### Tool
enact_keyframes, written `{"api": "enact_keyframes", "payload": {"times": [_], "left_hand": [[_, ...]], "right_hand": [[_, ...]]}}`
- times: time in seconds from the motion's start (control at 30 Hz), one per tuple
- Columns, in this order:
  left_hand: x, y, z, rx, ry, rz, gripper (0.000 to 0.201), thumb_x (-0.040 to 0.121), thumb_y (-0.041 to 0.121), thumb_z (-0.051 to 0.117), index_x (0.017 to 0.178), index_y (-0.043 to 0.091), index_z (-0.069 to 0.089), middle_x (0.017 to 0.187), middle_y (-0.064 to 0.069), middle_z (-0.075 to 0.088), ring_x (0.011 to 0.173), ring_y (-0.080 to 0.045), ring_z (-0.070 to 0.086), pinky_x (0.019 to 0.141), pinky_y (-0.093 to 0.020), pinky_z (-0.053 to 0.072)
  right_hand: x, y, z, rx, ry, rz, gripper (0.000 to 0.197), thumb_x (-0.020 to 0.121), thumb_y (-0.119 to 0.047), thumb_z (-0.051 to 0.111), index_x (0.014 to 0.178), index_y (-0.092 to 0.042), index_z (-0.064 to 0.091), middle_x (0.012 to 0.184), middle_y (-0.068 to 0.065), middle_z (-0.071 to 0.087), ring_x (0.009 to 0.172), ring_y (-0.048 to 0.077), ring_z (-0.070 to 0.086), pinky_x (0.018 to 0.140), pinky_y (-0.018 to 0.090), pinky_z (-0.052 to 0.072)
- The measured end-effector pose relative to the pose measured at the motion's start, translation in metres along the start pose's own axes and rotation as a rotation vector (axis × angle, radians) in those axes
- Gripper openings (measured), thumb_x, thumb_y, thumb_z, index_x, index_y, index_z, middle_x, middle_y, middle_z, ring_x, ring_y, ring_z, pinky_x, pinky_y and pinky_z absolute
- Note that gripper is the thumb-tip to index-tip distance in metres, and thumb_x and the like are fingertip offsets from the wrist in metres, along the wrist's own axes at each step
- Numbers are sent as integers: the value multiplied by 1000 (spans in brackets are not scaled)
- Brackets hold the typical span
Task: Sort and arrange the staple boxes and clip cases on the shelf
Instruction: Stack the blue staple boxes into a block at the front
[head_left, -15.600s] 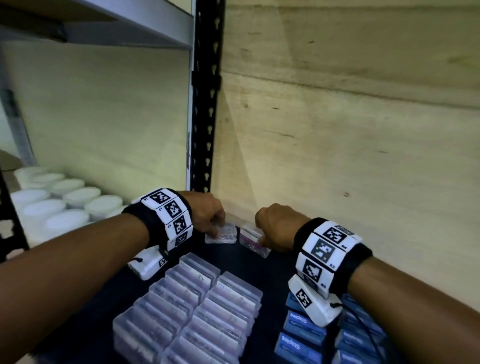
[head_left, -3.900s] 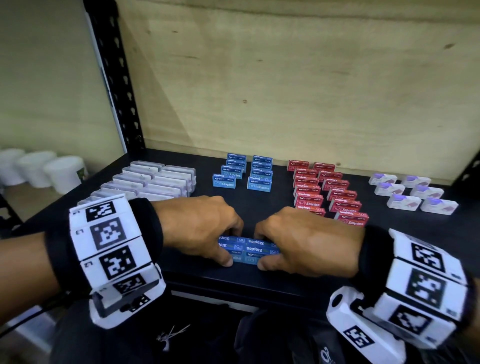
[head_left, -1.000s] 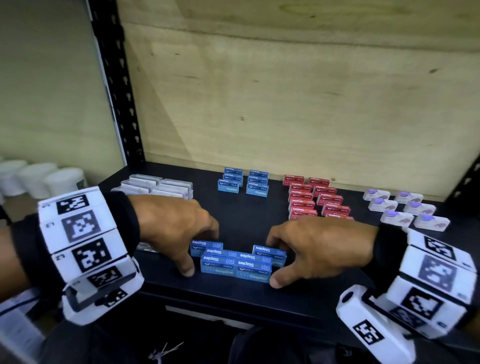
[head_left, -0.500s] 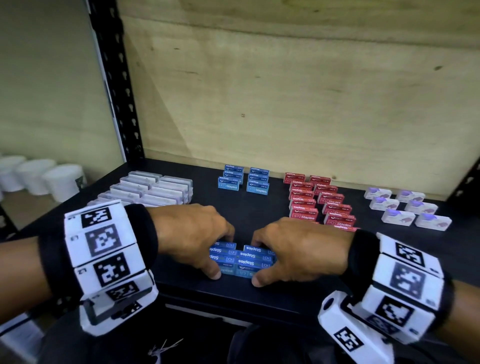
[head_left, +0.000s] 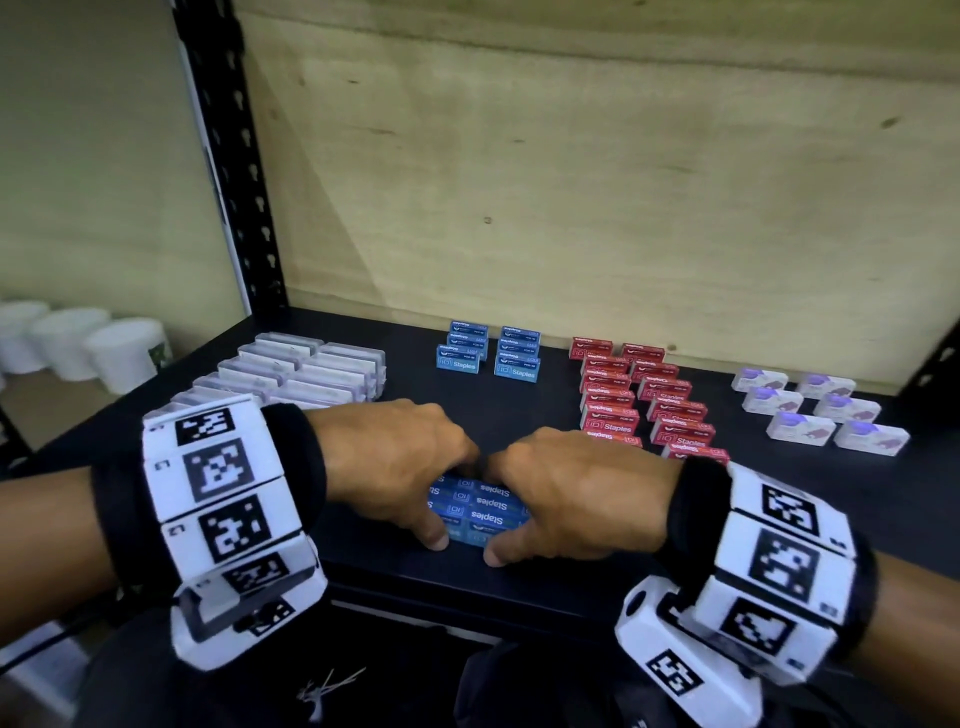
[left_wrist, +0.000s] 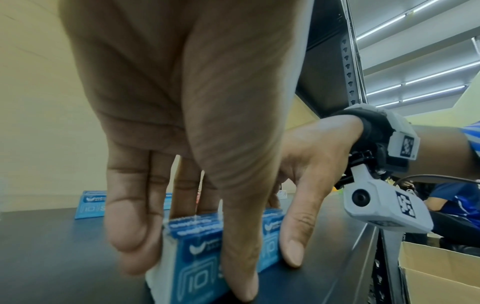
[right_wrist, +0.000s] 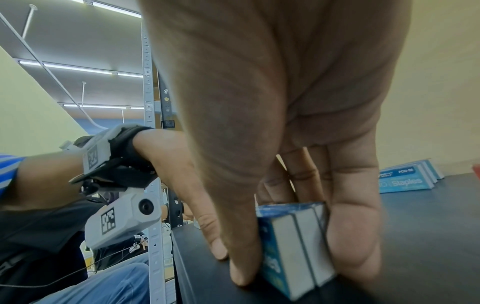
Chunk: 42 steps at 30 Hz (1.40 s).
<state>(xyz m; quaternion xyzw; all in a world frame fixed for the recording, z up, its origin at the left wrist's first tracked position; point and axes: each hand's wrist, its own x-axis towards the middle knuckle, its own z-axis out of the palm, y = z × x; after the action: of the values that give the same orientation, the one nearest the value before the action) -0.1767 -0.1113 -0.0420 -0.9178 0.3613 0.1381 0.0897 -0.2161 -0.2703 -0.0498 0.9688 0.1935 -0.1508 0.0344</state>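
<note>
1. We have both hands at the front edge of the black shelf (head_left: 519, 577), squeezing one small cluster of blue staple boxes (head_left: 480, 512) between them; the cluster stands on the shelf surface.
2. Our left hand (head_left: 395, 462) grasps the cluster's left end, thumb (left_wrist: 241, 267) on the near face and fingers (left_wrist: 130, 232) curled over the far side.
3. Our right hand (head_left: 576, 499) grasps the right end likewise, its thumb (right_wrist: 241, 263) in front and fingers (right_wrist: 355, 236) behind.
4. Further back stand two short rows of blue boxes (head_left: 488, 351); right of them run two longer rows of red staple boxes (head_left: 644, 395); at the far right sit white clip cases with purple contents (head_left: 815, 410).
5. At the left lie two rows of clear clip cases (head_left: 296, 371); beyond the black upright (head_left: 228, 156) stand white tubs (head_left: 78, 343).
</note>
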Motion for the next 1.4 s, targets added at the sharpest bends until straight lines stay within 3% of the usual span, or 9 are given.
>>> {"api": "enact_keyframes", "payload": {"times": [0.33, 0.43, 0.5, 0.6, 0.73, 0.93, 1.1, 1.3, 1.4], "left_hand": [[-1, -4, -3, -35, -44, -1, 57, 67, 60, 76, 116, 40, 54, 104, 14, 59, 95, -11, 59, 83, -35, 53], [-2, -11, -14, -51, -96, 15, 75, 62, 54, 84, 126, 41, 48, 103, 19, 52, 94, -3, 54, 81, -22, 48], [-2, -20, -26, -62, -101, -7, 82, 60, 50, 87, 131, 40, 46, 91, 21, 49, 77, 5, 50, 64, -6, 39], [4, -36, -47, -22, -76, -72, 85, 61, 52, 85, 134, 42, 42, 84, 22, 49, 76, 3, 49, 61, -7, 37], [24, -56, -74, 79, 24, -145, 71, 69, 60, 76, 131, 38, 49, 117, 12, 59, 100, -12, 55, 80, -24, 42], [81, -83, -95, 174, 61, -210, 48, 79, 59, 68, 120, 36, 58, 110, 14, 62, 96, -13, 56, 74, -29, 41], [127, -99, -86, 265, 16, -234, 35, 80, 57, 68, 104, 31, 66, 98, 10, 63, 88, -17, 59, 67, -28, 43], [156, -107, -80, 228, -82, -216, 31, 80, 47, 74, 104, 27, 69, 96, 12, 66, 84, -14, 59, 71, -28, 45], [165, -108, -81, 186, -117, -204, 17, 81, 40, 75, 89, 26, 69, 94, 12, 67, 78, -11, 57, 68, -25, 44]], "right_hand": [[-1, 1, -1, 6, -39, 0, 58, 79, -64, 67, 114, -19, 58, 101, 1, 61, 85, 22, 63, 76, 41, 57], [-5, 8, -13, -16, -118, -43, 69, 73, -67, 71, 122, -22, 50, 107, -4, 60, 92, 19, 61, 81, 40, 55], [-6, 17, -27, -45, -153, -37, 77, 69, -68, 74, 129, -28, 46, 101, -12, 56, 91, 14, 57, 79, 33, 50], [2, 34, -49, -58, -182, 7, 80, 69, -65, 76, 135, -32, 46, 98, -20, 53, 91, 9, 55, 81, 28, 46], [27, 59, -76, -63, -133, 74, 68, 72, -62, 75, 130, -32, 54, 113, -14, 63, 102, 14, 60, 96, 36, 49], [74, 92, -96, -100, -35, 127, 45, 85, -52, 69, 118, -22, 62, 107, -7, 64, 95, 18, 59, 80, 28, 42], [113, 114, -92, -150, -35, 128, 38, 88, -46, 68, 106, -12, 71, 103, 5, 73, 92, 23, 66, 73, 30, 49], [142, 128, -84, -171, -117, 96, 32, 85, -43, 73, 97, -13, 76, 92, 2, 75, 88, 21, 71, 77, 31, 54], [148, 132, -82, -139, -154, 79, 29, 85, -40, 74, 95, -13, 76, 89, 0, 76, 86, 19, 72, 79, 31, 56]]}}
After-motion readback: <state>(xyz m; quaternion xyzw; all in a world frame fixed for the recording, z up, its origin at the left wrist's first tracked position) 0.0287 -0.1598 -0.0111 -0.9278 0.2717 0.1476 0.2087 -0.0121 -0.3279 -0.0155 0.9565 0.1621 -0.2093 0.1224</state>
